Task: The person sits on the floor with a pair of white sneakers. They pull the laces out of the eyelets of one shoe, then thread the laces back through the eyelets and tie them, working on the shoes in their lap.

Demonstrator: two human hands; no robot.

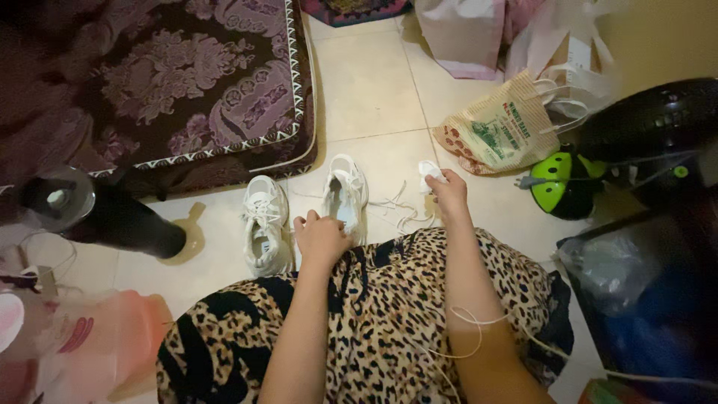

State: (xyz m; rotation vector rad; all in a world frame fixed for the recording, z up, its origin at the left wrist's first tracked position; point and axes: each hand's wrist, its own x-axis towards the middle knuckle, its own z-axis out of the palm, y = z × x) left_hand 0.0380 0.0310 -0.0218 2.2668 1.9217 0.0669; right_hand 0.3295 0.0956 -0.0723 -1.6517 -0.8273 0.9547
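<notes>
We note left hand (320, 238) resting on white shoe (345, 196), grip unclear. Right hand (447, 191) pinches white cloth (429, 171). Shoe looks light, soft; hold at heel.

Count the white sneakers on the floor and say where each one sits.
2. One white sneaker lies beside the dark mattress; the other sneaker is under the left hand. Nothing suggests more, though the lap hides some floor.

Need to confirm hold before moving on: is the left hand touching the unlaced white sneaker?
Touching. The head view shows the left hand resting on the heel end of the unlaced white sneaker, with no floor visible between them.
</notes>
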